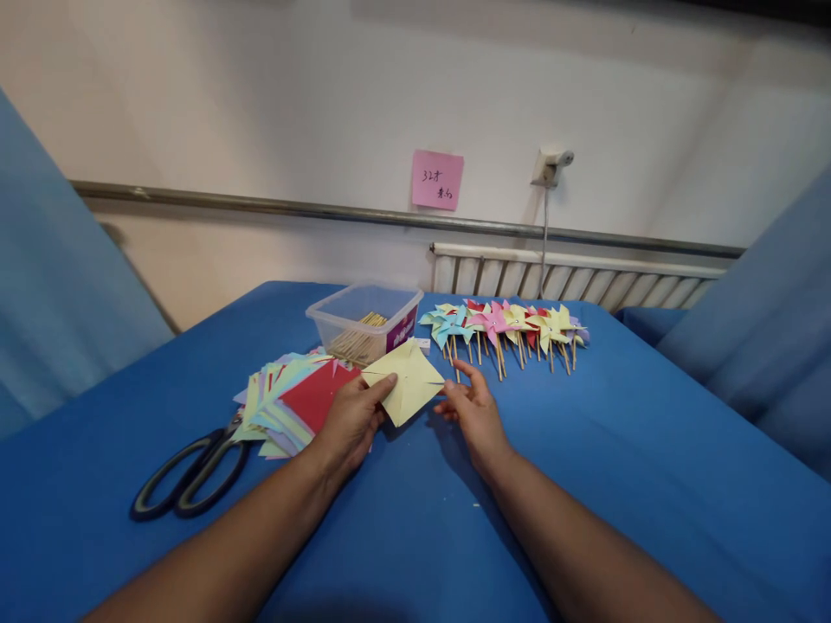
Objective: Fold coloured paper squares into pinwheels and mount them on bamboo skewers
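Note:
A square of pale yellow paper [413, 391] with slits cut in from its corners is held between the thumb and fingers of my left hand [354, 420]. My right hand [477, 415] is at the paper's right corner, its thumb tip at or just touching the edge and its fingers apart. Under and left of my left hand lies a fanned pile of coloured paper squares [273, 407], a red one on top. Black-handled scissors [188, 476] lie left of the pile, their blades hidden beneath it.
Behind the paper stands a clear plastic box [338, 324] holding thin wooden sticks [360, 339]. A row of finished paper pinwheels [499, 324] on sticks lies at the back right. Blue cloth [616, 484] covers the table. A radiator [571, 274] runs along the wall behind.

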Available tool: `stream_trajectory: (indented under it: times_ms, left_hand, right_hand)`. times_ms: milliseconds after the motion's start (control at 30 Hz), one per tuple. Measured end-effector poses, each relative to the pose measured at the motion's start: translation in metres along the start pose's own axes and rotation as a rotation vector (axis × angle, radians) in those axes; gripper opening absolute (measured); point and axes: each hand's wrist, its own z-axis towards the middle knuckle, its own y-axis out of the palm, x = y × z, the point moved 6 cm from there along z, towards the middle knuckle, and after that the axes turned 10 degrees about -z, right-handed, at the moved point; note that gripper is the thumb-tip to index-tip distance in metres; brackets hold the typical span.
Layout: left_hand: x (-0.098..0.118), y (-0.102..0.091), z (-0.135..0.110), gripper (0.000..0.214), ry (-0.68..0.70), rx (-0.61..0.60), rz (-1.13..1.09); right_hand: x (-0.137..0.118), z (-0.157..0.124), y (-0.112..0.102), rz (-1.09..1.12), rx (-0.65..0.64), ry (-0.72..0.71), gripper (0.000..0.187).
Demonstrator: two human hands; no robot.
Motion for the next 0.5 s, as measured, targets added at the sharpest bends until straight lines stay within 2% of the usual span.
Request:
stream_trajectory:
  times_ms: [133,267,367,500]
  left_hand:
    - [0.001,-0.003,0.004,0.037,0.011,-0.012,-0.110]
    - [0.000,0.002,0.000,0.036,0.000,-0.053,-0.129]
    - [0.000,0.009,-0.006,0.035,-0.010,-0.096,-0.108]
    - [-0.002,0.012,-0.011,0.034,-0.022,-0.089,-0.042]
  right_hand:
    - [0.002,-0.010,0.017,-0.062,-0.172,-0.103,0.064]
    - [0.007,-0.016,0.028,-0.186,-0.302,-0.173,0.051]
    - [0.004,-0.015,0.026,-0.256,-0.269,-0.207,0.039]
    - [-0.002,-0.011,0.019,-0.252,-0.177,-0.222,0.022]
